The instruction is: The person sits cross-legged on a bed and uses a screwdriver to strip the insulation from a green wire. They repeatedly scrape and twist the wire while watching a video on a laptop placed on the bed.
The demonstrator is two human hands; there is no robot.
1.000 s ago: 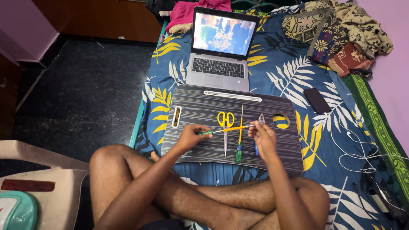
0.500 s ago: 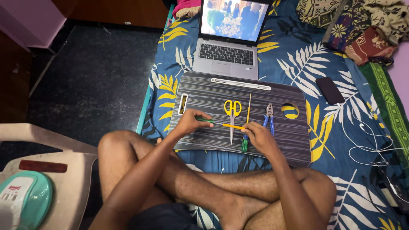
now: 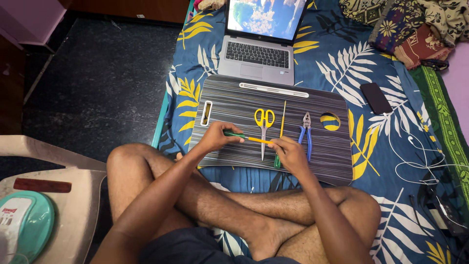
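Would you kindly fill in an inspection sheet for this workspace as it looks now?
Surface: striped lap desk on a leaf-print bedsheet.
Job's things: green-handled screwdriver with yellow shaft, held level over the desk.
Clutter: yellow scissors, second screwdriver, blue pliers, laptop, phone.
Hands: left hand grips the handle; right hand fingers pinch the shaft tip.
Cables: white earphones.
Surroundings: plastic chair, dark floor.

Bare arms and legs, no sleeves, dark navy shorts [image 3: 195,247]
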